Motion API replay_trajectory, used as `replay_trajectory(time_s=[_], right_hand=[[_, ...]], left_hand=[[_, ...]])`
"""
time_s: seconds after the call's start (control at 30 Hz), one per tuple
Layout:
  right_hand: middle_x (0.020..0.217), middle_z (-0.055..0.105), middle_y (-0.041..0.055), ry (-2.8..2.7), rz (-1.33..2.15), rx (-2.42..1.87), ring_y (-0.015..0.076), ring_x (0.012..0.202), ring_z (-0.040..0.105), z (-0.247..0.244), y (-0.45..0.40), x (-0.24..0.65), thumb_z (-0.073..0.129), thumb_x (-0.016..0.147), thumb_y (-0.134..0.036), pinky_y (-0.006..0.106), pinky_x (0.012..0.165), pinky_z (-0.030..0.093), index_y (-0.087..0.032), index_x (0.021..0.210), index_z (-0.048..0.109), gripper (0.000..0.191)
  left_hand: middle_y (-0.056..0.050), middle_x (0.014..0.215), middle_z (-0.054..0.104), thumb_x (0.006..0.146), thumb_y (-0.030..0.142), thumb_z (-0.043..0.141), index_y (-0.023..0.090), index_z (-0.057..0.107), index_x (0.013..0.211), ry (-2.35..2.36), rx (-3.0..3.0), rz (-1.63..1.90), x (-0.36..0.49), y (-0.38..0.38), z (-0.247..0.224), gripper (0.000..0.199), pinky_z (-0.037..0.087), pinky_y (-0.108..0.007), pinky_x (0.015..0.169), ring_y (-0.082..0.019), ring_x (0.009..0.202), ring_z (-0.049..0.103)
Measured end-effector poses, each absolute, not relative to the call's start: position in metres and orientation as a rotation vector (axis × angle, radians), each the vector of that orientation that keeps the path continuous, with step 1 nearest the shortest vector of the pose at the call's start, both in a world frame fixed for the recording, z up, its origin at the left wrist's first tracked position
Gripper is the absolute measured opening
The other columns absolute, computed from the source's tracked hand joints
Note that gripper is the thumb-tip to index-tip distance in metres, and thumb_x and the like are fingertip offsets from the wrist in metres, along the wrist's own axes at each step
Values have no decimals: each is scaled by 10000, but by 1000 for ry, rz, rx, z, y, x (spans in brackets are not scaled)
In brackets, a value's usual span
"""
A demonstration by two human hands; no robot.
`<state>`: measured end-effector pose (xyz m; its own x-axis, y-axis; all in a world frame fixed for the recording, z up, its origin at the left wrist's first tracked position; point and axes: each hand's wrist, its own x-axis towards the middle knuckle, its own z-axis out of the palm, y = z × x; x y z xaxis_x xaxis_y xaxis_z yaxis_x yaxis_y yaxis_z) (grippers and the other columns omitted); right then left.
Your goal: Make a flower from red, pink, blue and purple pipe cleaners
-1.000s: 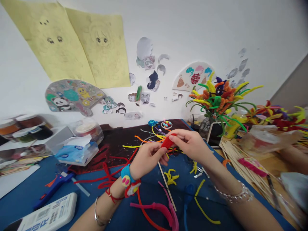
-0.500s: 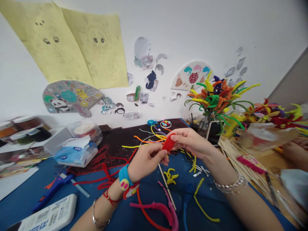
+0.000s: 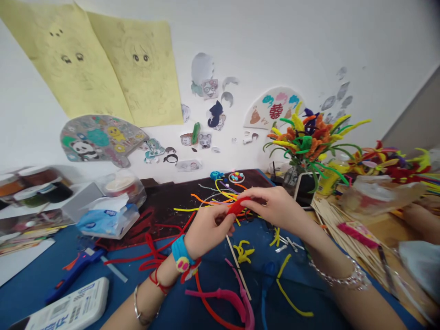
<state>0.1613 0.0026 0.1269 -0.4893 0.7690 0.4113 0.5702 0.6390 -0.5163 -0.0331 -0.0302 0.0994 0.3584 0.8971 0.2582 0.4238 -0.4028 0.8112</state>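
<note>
A small red fuzzy piece (image 3: 239,206) is held up over the middle of the table. My left hand (image 3: 210,228) pinches its lower left end between thumb and fingers. The fingers of my right hand (image 3: 273,205) are closed on its upper right part. Behind and below both hands lie yellow, orange and purple pipe cleaners (image 3: 220,195). Red pipe cleaners (image 3: 153,254) spread to the left of my left wrist. Nearer to me are a yellow bent piece (image 3: 244,252), a thin wooden stick (image 3: 239,268) and pink pipe cleaners (image 3: 230,298).
On the left are a blue glue gun (image 3: 74,275), a white case (image 3: 72,307) and a tissue pack (image 3: 106,219). A vase of pipe-cleaner flowers (image 3: 309,137), a phone (image 3: 304,190) and wooden skewers (image 3: 338,229) stand or lie right. Another person's hand (image 3: 421,220) shows at the right edge.
My right hand has turned over, with its back now upward and its wrist lower. The red piece has tilted flatter and shifted slightly left.
</note>
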Motion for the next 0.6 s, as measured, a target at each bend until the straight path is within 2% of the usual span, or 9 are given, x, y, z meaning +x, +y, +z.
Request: replay_trajectory(time_s=[0.1, 0.17, 0.3, 0.43, 0.6], right_hand=[[860, 734, 11, -2267, 603, -1012, 144, 698, 642, 124, 12, 167, 555, 859, -321, 230, 591, 461, -215, 928, 703, 195], [833, 733, 15, -2323, 574, -1014, 149, 693, 635, 123, 17, 169, 547, 862, -340, 233, 589, 453, -216, 935, 706, 215], [812, 720, 10, -2459, 227, -1102, 152, 719, 630, 123, 14, 166, 507, 891, -299, 244, 645, 415, -217, 870, 692, 203], [782, 707, 33, -2577, -123, -1214, 180, 715, 636, 124, 6, 160, 464, 914, -336, 257, 590, 353, -195, 791, 638, 255], [834, 709, 51, -2582, -296, -1186, 203, 809, 638, 118, 3, 154, 405, 936, -337, 271, 613, 336, -198, 847, 651, 296]], left_hand=[[-16, 609, 655, 873, 252, 449, 146, 593, 643, 1135, 2015, 897, -33, -29, 100, 292, 494, -216, 583, -124, 556, 630], [-12, 617, 664, 877, 249, 436, 151, 591, 647, 1163, 2062, 877, -33, -28, 98, 295, 487, -205, 581, -118, 560, 631], [7, 587, 654, 880, 251, 425, 167, 568, 638, 1271, 2133, 870, -32, -26, 93, 293, 449, -198, 554, -108, 527, 603], [13, 533, 620, 876, 238, 432, 171, 557, 630, 1370, 2194, 873, -30, -26, 94, 284, 400, -209, 538, -109, 490, 557], [2, 532, 599, 876, 232, 437, 168, 585, 663, 1504, 2279, 907, -29, -27, 94, 268, 342, -227, 533, -110, 469, 511]])
